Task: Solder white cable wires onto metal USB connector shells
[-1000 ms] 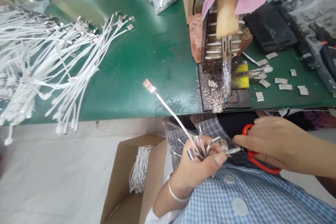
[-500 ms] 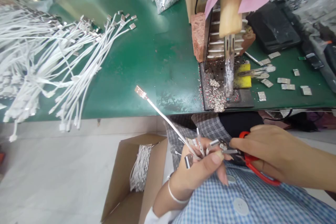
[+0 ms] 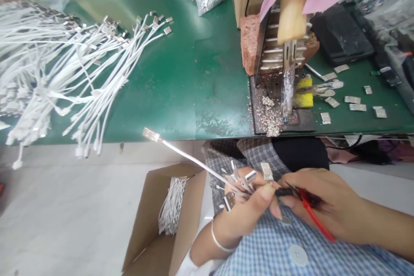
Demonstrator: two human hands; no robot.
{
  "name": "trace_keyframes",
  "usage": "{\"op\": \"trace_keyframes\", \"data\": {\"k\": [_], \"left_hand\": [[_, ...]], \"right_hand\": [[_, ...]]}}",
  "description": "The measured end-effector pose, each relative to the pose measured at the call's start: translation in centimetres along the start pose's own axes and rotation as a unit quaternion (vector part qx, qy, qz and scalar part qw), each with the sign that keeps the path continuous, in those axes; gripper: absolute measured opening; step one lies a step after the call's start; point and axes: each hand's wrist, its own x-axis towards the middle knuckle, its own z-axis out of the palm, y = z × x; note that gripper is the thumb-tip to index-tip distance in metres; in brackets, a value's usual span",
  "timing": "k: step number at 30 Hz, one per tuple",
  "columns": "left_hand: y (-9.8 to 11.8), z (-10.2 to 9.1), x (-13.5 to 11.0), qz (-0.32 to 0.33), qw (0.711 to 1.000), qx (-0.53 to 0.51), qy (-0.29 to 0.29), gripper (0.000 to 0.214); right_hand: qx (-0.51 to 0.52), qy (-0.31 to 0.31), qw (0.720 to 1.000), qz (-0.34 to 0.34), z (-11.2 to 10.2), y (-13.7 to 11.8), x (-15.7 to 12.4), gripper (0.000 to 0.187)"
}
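My left hand (image 3: pixel 246 211) is closed around a small bunch of white USB cables, its thumb pressing on them. One white cable (image 3: pixel 197 161) sticks out to the upper left and ends in a bare metal USB plug (image 3: pixel 150 134). Several other silver plugs (image 3: pixel 229 201) poke out between the fingers. My right hand (image 3: pixel 320 202) grips red-handled pliers (image 3: pixel 315 217), whose dark jaws meet the left fingertips. A silver plug shell (image 3: pixel 267 171) stands just above those jaws. What exactly lies between the jaws is hidden by the fingers.
Piled white cables (image 3: pixel 97 82) cover the left of the green table (image 3: pixel 207 73). A soldering iron (image 3: pixel 289 77) leans by a brick (image 3: pixel 250 43), with a yellow sponge (image 3: pixel 304 97) beside it. Loose metal shells (image 3: pixel 357 107) lie rightward. Below stands a cardboard box (image 3: pixel 187 220) holding cables.
The long cable has swung down and left. The pliers have turned in my right hand, which has shifted slightly lower and closer to the left fingertips. A shell now shows upright above them.
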Motion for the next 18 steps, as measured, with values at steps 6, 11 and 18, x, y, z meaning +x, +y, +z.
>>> {"op": "trace_keyframes", "data": {"k": [6,11,18], "left_hand": [[-0.1,-0.3,-0.3,-0.011,1.000,0.025,0.006,0.018],[0.2,-0.2,-0.3,-0.033,0.999,0.023,-0.016,0.025],[0.2,0.0,-0.3,-0.025,1.000,-0.003,-0.013,0.018]], "right_hand": [[-0.079,-0.040,0.995,-0.051,-2.0,0.4,0.5,0.010],[-0.091,-0.121,0.988,-0.028,-2.5,0.4,0.6,0.015],[-0.089,-0.137,0.985,-0.060,-2.7,0.8,0.9,0.020]]}}
